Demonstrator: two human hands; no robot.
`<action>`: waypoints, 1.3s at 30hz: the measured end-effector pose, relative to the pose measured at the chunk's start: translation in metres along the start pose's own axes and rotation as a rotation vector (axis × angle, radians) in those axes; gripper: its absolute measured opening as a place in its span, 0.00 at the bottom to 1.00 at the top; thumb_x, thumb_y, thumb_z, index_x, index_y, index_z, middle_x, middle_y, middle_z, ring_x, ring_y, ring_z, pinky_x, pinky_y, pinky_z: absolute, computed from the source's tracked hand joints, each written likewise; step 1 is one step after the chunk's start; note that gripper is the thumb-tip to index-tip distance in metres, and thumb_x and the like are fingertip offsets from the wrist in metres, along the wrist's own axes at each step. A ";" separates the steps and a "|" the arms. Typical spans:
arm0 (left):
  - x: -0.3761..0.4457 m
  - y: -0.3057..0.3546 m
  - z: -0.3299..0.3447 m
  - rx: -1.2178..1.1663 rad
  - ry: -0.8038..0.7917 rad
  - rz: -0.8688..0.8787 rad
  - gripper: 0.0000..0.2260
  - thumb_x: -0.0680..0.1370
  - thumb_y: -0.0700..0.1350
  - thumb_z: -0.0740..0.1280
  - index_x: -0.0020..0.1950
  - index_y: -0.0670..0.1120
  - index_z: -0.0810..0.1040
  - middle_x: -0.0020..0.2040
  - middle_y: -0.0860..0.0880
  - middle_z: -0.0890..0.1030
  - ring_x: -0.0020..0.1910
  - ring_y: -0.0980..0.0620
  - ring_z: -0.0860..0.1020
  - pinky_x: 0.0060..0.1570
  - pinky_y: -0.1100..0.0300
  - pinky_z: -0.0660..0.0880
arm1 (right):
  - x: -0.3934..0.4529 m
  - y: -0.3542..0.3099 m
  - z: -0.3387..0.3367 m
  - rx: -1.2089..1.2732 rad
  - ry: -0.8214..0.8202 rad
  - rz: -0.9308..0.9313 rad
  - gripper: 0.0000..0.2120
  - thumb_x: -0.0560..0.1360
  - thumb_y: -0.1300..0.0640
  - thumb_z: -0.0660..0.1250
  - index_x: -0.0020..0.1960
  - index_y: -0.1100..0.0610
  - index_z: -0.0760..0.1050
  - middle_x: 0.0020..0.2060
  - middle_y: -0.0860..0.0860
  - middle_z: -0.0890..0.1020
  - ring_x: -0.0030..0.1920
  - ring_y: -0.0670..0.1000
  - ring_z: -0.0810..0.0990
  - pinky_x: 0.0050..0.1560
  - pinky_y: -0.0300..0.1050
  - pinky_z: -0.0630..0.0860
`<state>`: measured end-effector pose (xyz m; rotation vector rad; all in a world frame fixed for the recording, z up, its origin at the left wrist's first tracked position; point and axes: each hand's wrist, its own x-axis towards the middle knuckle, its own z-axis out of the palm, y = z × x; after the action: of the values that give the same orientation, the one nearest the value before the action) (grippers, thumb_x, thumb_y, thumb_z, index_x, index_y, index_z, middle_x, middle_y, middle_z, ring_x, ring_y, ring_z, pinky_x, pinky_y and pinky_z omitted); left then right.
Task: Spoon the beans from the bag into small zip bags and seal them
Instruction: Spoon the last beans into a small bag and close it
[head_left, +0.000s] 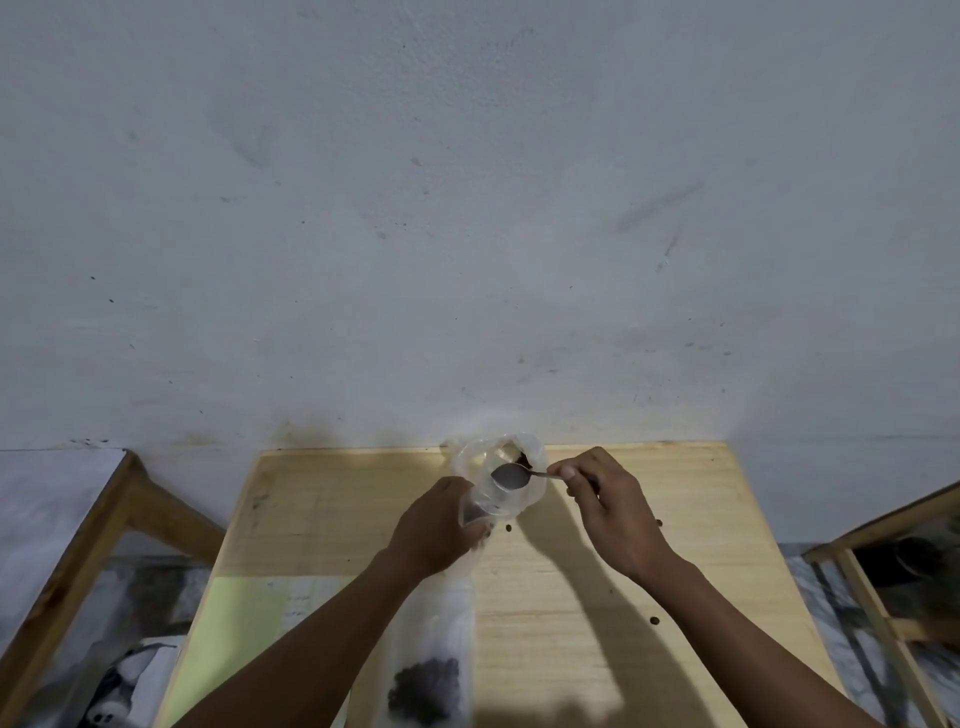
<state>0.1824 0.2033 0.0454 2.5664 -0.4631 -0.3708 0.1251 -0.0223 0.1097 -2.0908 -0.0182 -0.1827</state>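
Left hand (441, 525): your fingers curl round the neck of a clear plastic bag (434, 623), gripping it just below the mouth; the bag hangs down toward you.
Right hand (605, 506): you pinch the handle of a metal spoon (511, 476) between thumb and fingertips, bowl over an open bag mouth.
Beans (426, 688): a dark clump sits in the bottom of the hanging bag, near the lower edge of view.
Open bag (532, 467): crumpled clear plastic at the far edge of the table, something dark inside; whether it joins the gripped bag you cannot tell.
Handling: the film looks thin, limp and slippery; hold it by the rim so the mouth stays wide. The beans are probably light and apt to roll.
Surface: a pale wooden table (675, 519), a few stray beans (508, 528) on it.
Room: a scuffed grey wall (467, 208) right behind; wooden frames at both sides.
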 end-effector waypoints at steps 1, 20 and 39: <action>-0.001 0.000 0.000 -0.005 0.001 0.000 0.15 0.74 0.55 0.69 0.56 0.50 0.74 0.54 0.54 0.76 0.48 0.56 0.74 0.44 0.61 0.70 | 0.000 0.001 -0.001 0.014 0.025 0.010 0.16 0.82 0.60 0.60 0.48 0.39 0.77 0.41 0.45 0.77 0.45 0.43 0.78 0.46 0.29 0.69; -0.021 -0.006 0.005 -0.059 -0.168 0.163 0.29 0.76 0.53 0.70 0.73 0.46 0.66 0.80 0.53 0.52 0.76 0.55 0.60 0.66 0.62 0.65 | 0.020 0.053 0.085 1.004 0.394 1.173 0.07 0.79 0.67 0.61 0.46 0.65 0.78 0.41 0.61 0.78 0.37 0.56 0.76 0.40 0.51 0.76; -0.030 -0.023 -0.007 0.102 -0.088 0.243 0.25 0.75 0.63 0.66 0.67 0.51 0.73 0.77 0.57 0.61 0.72 0.57 0.66 0.66 0.66 0.61 | 0.026 0.059 0.085 1.175 0.890 1.017 0.13 0.82 0.66 0.56 0.59 0.70 0.75 0.34 0.57 0.73 0.31 0.50 0.71 0.28 0.34 0.73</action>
<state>0.1636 0.2371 0.0443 2.5586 -0.8365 -0.3816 0.1665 0.0200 0.0206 -0.5576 1.1470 -0.3396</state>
